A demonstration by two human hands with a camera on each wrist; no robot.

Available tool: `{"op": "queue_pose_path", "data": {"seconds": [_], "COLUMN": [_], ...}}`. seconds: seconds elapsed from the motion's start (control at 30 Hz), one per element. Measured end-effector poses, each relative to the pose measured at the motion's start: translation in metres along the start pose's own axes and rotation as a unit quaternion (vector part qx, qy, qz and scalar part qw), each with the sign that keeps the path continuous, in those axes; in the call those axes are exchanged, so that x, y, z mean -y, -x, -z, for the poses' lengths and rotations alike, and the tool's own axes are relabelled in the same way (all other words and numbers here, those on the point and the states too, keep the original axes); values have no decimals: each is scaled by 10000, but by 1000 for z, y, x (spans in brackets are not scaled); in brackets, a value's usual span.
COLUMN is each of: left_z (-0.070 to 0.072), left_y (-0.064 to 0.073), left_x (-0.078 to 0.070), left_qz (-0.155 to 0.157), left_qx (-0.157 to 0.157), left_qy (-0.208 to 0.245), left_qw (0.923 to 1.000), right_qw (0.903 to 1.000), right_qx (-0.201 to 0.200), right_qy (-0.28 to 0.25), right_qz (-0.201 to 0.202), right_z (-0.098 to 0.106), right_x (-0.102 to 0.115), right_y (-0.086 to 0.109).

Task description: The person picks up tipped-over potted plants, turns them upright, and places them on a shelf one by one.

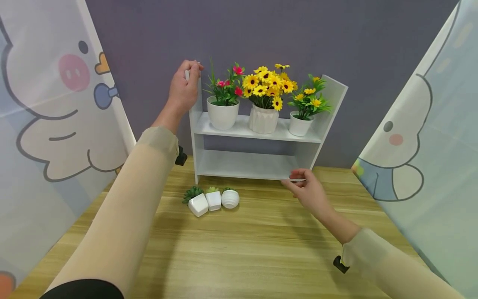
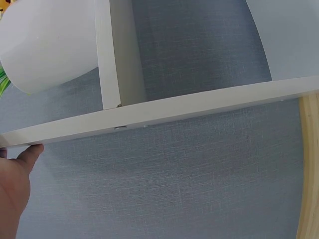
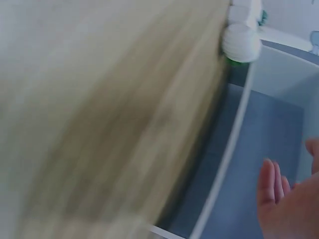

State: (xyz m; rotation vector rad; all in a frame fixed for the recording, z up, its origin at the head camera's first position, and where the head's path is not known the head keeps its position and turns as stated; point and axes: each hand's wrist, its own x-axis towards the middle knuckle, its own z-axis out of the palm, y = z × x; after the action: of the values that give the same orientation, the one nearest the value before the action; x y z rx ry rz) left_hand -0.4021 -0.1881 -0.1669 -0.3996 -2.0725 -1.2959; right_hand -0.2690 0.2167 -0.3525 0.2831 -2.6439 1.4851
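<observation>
Shelf (image 1: 246,164) stands on tabletop (image 1: 239,249) w/ flower pots (image 1: 263,120); L hand (image 1: 184,87) grips its left panel top, R hand (image 1: 313,193) has fingers loosely open nr lower right end; better move it slowly & level, so no pot tips

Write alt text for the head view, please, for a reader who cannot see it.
A person's left hand grips a white shelf at the top of its left side; the right hand is by the lower right corner. Three flowering plants in white pots stand on the upper board; three small potted plants lie on the wooden table in front.
</observation>
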Motion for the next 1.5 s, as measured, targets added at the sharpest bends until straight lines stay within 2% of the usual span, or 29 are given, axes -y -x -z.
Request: {"op": "queue_pose_path", "data": {"seconds": [0.2, 0.33, 0.47, 0.8, 0.93, 1.03, 1.27, 1.5], "left_z": [-1, -1, -2, -3, -2, -1, -1, -2], "left_y": [0, 0, 0, 2, 2, 1, 0, 0], "left_x": [1, 1, 1, 1, -1, -2, -2, 0], "left_qz": [-40, -76, -82, -64, -64, -69, -75, -67], "left_qx": [-10, -36, -51, -28, -22, -34, -80, -66], "left_qy": [19, 72, 39, 71, 96, 109, 139, 120], "left_qw": [10000, 9999, 9999, 10000, 9999, 9999, 9998, 9999], "right_qw": [9939, 9871, 9812, 9708, 9686, 9706, 9777, 9843], "right_qx": [1104, 1597, 1908, 2376, 2465, 2390, 2008, 1564], "right_qy": [18, -106, -281, -329, -323, -240, -50, 41], "right_qz": [-35, 77, 118, 24, -52, -141, -619, -820], "right_z": [-18, -28, -38, -63, -76, -86, -112, -136], "right_x": [-20, -27, -31, -30, -22, -14, 2, 10], "right_y": [6, 7, 8, 12, 11, 10, 2, -4]}}
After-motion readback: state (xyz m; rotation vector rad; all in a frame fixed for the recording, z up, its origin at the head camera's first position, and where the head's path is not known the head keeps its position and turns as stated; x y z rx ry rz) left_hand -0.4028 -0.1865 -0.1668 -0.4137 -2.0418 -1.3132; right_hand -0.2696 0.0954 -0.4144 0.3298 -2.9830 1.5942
